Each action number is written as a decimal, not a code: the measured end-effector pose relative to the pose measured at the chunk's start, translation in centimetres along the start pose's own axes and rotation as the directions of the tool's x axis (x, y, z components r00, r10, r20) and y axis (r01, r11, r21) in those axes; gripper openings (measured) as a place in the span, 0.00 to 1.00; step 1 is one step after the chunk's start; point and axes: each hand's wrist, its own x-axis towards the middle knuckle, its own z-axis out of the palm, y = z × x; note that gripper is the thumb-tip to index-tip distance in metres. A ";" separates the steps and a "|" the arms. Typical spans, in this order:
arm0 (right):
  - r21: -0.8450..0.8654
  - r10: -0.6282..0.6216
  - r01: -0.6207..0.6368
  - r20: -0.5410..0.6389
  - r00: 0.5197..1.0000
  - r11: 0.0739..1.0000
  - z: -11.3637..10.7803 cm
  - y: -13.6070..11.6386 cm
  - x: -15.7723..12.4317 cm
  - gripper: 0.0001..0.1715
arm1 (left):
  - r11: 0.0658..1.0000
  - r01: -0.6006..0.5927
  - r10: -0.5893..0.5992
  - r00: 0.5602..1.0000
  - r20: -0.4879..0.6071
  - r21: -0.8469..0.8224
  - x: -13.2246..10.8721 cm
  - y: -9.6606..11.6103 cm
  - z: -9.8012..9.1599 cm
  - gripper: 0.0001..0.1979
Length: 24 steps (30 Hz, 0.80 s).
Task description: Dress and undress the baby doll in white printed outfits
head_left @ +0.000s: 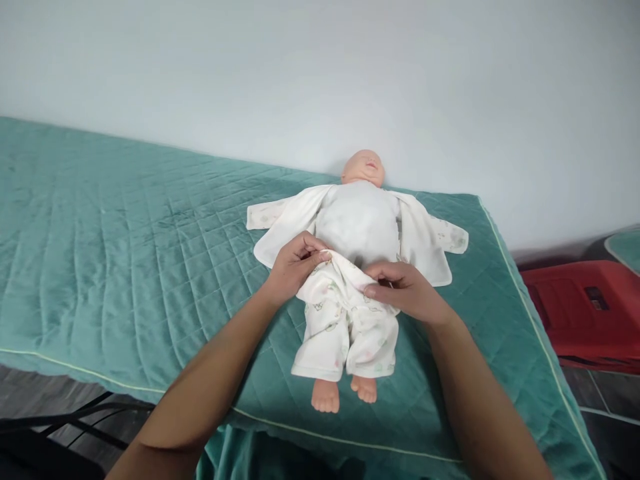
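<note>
- Trousers (pixel 325 333) seemed to want gentle, even tugs on both sides, the bunched waist (pixel 350 270) smoothed rather than yanked over the doll (pixel 357 217).
- Left hand (pixel 293 267) had it! Thumb and fingers pinched the edge of the waist, cloth peaked at that grip.
- Right hand (pixel 410 290) gripped the opposite side in its fingers, slightly lower.
- Below both sets of fingers, the trouser legs covered the doll's legs, bare feet (pixel 326 397) poking out onto the green quilt (pixel 150 253).
</note>
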 end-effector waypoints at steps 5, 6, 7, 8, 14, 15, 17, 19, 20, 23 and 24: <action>0.304 0.079 -0.044 -0.103 0.991 0.952 -1.6 0.8 -0.9 0.17 | 0.999 0.022 -0.024 0.998 -0.063 -0.044 0.1 -0.3 -0.5 0.15; 0.336 0.085 -0.026 -0.163 0.983 0.942 -2.0 0.9 -1.0 0.17 | 0.999 0.025 -0.028 0.997 -0.077 -0.047 0.2 -0.4 -0.6 0.15; 0.359 0.095 -0.010 -0.219 0.971 0.933 -2.3 1.0 -1.2 0.18 | 0.998 0.026 -0.031 0.996 -0.089 -0.050 0.2 -0.4 -0.7 0.15; 0.377 0.108 0.000 -0.266 0.958 0.926 -2.6 1.1 -1.3 0.19 | 0.998 0.025 -0.030 0.995 -0.097 -0.053 0.3 -0.4 -0.8 0.15; 0.402 0.135 0.058 -0.436 0.890 0.914 -3.4 1.6 -0.9 0.18 | 0.997 0.026 -0.038 0.987 -0.154 -0.079 0.7 -0.3 -1.2 0.14; 0.396 0.134 0.061 -0.447 0.884 0.916 -3.5 1.8 -0.7 0.19 | 0.995 0.048 -0.061 0.984 -0.166 -0.085 0.8 -0.3 -1.2 0.15; 0.387 0.123 0.077 -0.466 0.876 0.919 -3.7 2.2 -0.3 0.20 | 0.990 0.095 -0.112 0.976 -0.186 -0.100 1.0 -0.3 -1.2 0.16; 0.396 0.111 0.105 -0.486 0.867 0.912 -3.9 2.6 0.1 0.21 | 0.987 0.117 -0.139 0.970 -0.202 -0.113 1.3 -0.5 -1.2 0.15; 0.401 0.106 0.121 -0.500 0.860 0.908 -4.0 2.8 0.3 0.21 | 0.986 0.118 -0.140 0.968 -0.210 -0.116 1.4 -0.5 -1.2 0.15; 0.386 0.087 0.161 -0.551 0.830 0.908 -3.8 3.4 1.0 0.22 | 0.986 0.143 -0.158 0.961 -0.225 -0.085 1.7 -0.8 -1.3 0.14; 0.379 0.080 0.172 -0.565 0.821 0.909 -3.6 3.6 1.2 0.22 | 0.985 0.164 -0.173 0.960 -0.220 -0.056 1.7 -0.8 -1.3 0.13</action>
